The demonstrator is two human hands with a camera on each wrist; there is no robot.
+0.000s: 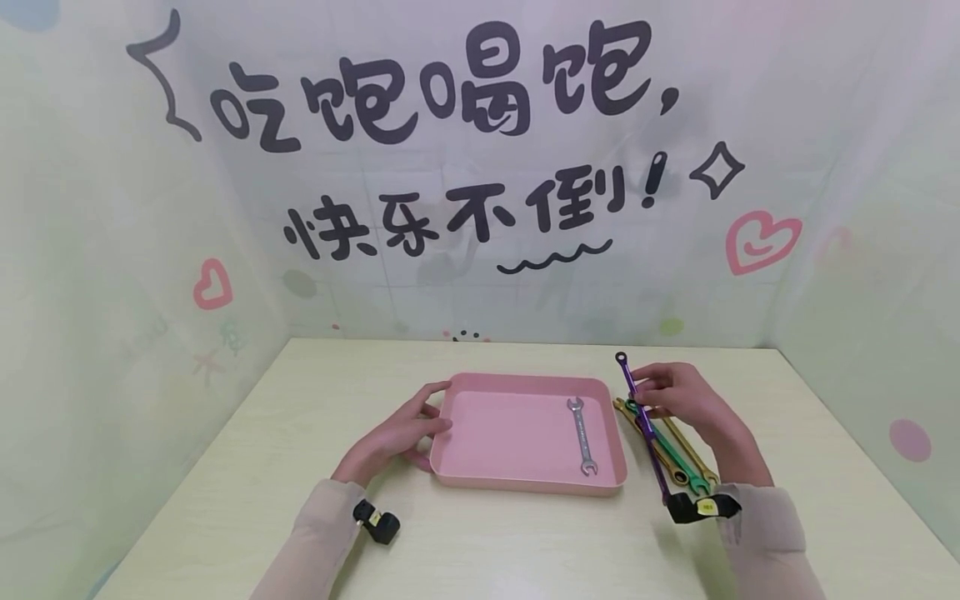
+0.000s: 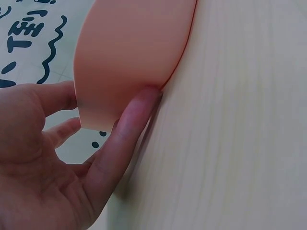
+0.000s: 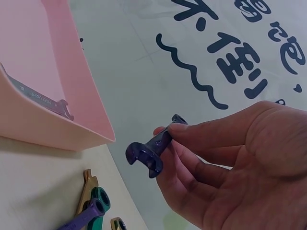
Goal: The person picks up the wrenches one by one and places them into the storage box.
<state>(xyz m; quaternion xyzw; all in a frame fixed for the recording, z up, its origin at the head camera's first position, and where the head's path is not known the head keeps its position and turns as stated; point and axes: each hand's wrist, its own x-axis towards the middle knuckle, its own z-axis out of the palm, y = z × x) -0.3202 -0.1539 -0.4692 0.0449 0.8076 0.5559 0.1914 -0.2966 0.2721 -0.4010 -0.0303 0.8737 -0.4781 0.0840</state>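
Observation:
A pink tray lies on the table with a silver double open-ended wrench inside, near its right wall. My left hand holds the tray's left side; in the left wrist view its thumb presses the outer wall while fingers reach the rim. My right hand pinches a purple wrench between thumb and fingers, right of the tray; its open end faces the wrist camera. Below that hand lie gold wrenches, a green wrench and another purple wrench, partly overlapping.
The pale wooden table extends around the tray. A white printed curtain with large dark characters stands behind the table and along both sides.

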